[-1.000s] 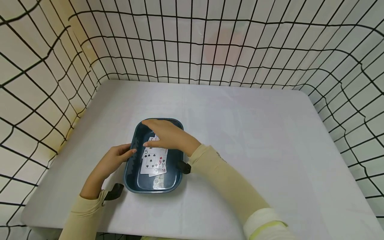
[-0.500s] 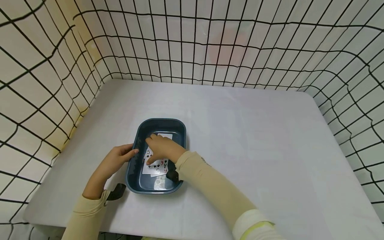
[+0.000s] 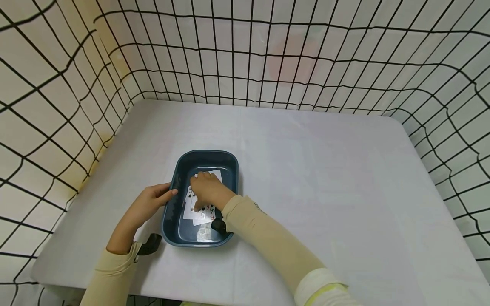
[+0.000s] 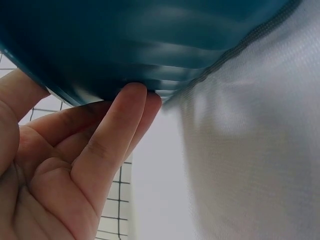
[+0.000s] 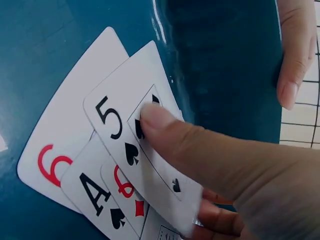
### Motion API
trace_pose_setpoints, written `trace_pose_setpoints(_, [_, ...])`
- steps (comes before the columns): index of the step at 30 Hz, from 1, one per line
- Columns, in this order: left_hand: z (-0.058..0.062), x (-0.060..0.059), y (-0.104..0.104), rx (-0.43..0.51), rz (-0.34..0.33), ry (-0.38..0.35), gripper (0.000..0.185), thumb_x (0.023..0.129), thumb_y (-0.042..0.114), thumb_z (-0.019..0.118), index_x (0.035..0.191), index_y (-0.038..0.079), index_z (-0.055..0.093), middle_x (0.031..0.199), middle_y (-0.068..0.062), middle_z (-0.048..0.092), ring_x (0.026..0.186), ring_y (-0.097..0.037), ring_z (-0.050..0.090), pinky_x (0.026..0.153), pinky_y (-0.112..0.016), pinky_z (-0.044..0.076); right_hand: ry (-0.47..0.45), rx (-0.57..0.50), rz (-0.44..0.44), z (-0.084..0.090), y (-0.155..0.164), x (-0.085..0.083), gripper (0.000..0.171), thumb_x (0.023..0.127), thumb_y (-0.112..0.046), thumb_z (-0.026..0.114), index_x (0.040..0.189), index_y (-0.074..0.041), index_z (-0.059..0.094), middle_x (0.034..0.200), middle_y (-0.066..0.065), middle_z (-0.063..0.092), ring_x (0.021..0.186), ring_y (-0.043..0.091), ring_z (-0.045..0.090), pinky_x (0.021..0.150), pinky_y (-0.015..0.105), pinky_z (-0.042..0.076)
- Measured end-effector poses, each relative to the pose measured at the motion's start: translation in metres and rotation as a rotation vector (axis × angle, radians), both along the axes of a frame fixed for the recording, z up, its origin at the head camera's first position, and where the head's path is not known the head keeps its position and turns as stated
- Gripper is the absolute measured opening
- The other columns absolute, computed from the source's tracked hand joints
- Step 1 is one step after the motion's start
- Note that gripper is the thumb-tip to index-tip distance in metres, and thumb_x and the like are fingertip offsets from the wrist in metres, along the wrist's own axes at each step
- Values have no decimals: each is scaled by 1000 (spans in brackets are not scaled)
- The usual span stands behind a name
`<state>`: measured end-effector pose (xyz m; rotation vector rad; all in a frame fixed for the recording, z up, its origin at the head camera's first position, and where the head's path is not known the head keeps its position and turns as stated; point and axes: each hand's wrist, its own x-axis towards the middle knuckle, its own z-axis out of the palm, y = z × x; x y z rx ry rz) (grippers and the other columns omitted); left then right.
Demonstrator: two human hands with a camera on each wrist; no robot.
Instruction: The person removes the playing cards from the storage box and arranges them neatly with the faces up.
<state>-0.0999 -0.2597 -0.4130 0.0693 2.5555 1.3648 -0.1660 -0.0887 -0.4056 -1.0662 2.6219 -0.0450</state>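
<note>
A dark blue plastic basin (image 3: 180, 233) sits on the table with several playing cards inside. My left hand (image 3: 147, 206) holds the basin's left rim, thumb over the edge and fingers against the outer wall, as the left wrist view shows. My right hand (image 3: 208, 191) is down inside the basin, over the cards. In the right wrist view its thumb lies on a five of spades (image 5: 167, 187), with the other fingers at the card's far edge, pinching it. Beneath are an ace of spades (image 5: 92, 195), a six of diamonds (image 5: 137, 206) and another red six (image 5: 50, 165).
The white-covered table (image 3: 325, 178) spreads to the right of and behind the basin. Black grid netting (image 3: 260, 55) rises along the back and both sides. A black wrist camera (image 3: 219, 226) sits inside the basin's right wall.
My right hand has come down from the basin's far end onto the cards, and its fingers have closed in. The left hand keeps its hold on the rim.
</note>
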Motion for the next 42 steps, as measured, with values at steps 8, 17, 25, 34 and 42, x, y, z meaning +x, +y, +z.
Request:
trace_pose_setpoints(8, [1, 1, -1, 7, 7, -4, 52, 93, 31, 49, 130, -5, 42, 121, -21, 52, 105, -34, 54, 84, -45, 45, -228, -179, -34, 11, 3, -5, 48, 81, -19, 68, 124, -7, 49, 116, 10, 47, 79, 12, 54, 63, 18, 46])
trace_pose_setpoints(17, [0, 1, -3, 11, -5, -3, 52, 93, 33, 48, 129, -5, 44, 116, -20, 56, 103, -33, 55, 84, -44, 46, -439, -477, 13, 35, 25, -19, 28, 89, -11, 56, 117, -11, 55, 102, -1, 58, 79, 6, 55, 65, 14, 46])
trace_pose_setpoints(25, [0, -1, 1, 0, 12, -2, 52, 93, 32, 49, 128, -6, 45, 120, -22, 53, 102, -34, 55, 83, -45, 46, -496, -688, -43, 59, 68, -38, 29, 87, -9, 59, 115, -7, 55, 99, 3, 61, 82, 13, 57, 68, 23, 49])
trace_pose_setpoints(34, [1, 0, 3, -22, 29, 1, 52, 93, 32, 49, 128, -6, 44, 119, -22, 53, 101, -34, 56, 83, -45, 46, -553, -803, -208, 63, 131, -62, 25, 86, -6, 60, 111, -6, 54, 98, 10, 61, 76, 21, 61, 65, 32, 52])
trace_pose_setpoints(42, [1, 1, 3, -18, 30, 8, 52, 93, 32, 49, 127, -6, 46, 119, -22, 53, 101, -34, 55, 83, -45, 46, -587, -845, -365, 38, 177, -78, 26, 85, -6, 61, 110, -5, 55, 98, 14, 58, 77, 25, 60, 66, 34, 51])
